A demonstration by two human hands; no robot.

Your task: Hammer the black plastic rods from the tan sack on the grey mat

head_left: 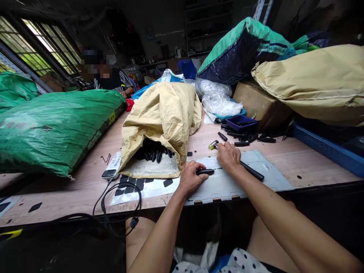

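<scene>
- Location: the black piece (206, 171) lies at the grey board (269, 172), on the near side of the tabletop (91, 189); its far end sticks out past the fingers.
- Left hand (191, 176): grasping the black piece, thumb on the near side, fingers on the far side.
- Right hand (229, 156): curled over the hammer-like tool (252, 171) close behind its head; the dark grip emerges by the wrist. Firmness of hold cannot be told.
- Handling, black piece: judged light and stiff, probably plastic; smooth and rounded, so likely to roll or slip. Low risk of breakage. Best held mid-length between thumb and fingers.
- Handling, tool: judged heavier towards the head; the dark grip offers the surest hold.
- Count, in hand: one black piece, one tool.
- Count, loose: one lone black piece (222, 136) beyond the tool head; the pile (250, 137) overlaps and cannot be counted exactly.
- Count, containers: two tan sacks, one standing mid-tabletop (162, 113) with several black ends showing in its mouth, total hidden; one small purple tray (237, 124); one blue bin (327, 146).
- Count, other: one white device (112, 165) with cable; one co-worker (110, 79) in the background.
</scene>
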